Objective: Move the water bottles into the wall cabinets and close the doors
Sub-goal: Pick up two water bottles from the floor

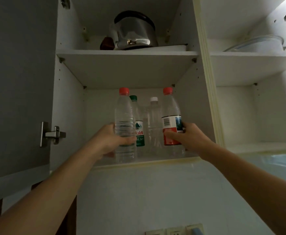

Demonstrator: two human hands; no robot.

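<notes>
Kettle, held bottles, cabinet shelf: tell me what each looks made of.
Kettle: polished metal, likely steel, judging by its mirror reflections; dark handle, material unclear.
Held bottles: clear thin plastic, see-through ribbed walls, red caps likely plastic too.
Cabinet shelf: matte white board, probably laminate; flat, even surface.

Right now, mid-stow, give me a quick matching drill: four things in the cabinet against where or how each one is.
Things:
1. unlabelled red-capped bottle
2. red-labelled bottle
3. green-capped bottle
4. kettle

States:
A. on the upper shelf
B. held by the right hand
C. standing behind, ungripped
D. held by the left hand

Pairs: 1-D, 2-B, 3-C, 4-A
</notes>
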